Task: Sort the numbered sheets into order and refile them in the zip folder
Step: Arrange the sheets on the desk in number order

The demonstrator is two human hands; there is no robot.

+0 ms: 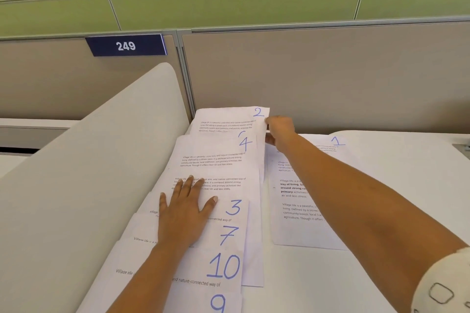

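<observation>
White desk (396, 206) under a beige cubicle partition (330, 71), which carries a dark number plate reading 249 (126, 46) up and to the left of sheet 4 (216, 150).

Sheet 4 lies in a fanned, overlapping column of printed pages. Sheet 2 (229, 115) is just behind it, against the partition. Toward the camera from sheet 4 come an overlapped page whose number is hidden, then sheet 3 (232, 207), sheet 7 (229, 235), sheet 10 (223, 267) and sheet 9 (218, 302) at the bottom edge. Sheet 1 (335, 141) lies apart, to the right of sheet 4, partly under the right forearm.

The left hand (181, 213) rests flat on the column just nearer than sheet 4, with its fingers straight and spread, covering part of sheets 3 and 7. The right hand (279, 129) reaches past the right side of sheet 4 and pinches the right edge of sheet 2 with curled fingers. A white rounded panel (89, 173) slopes along the left of sheet 4.
</observation>
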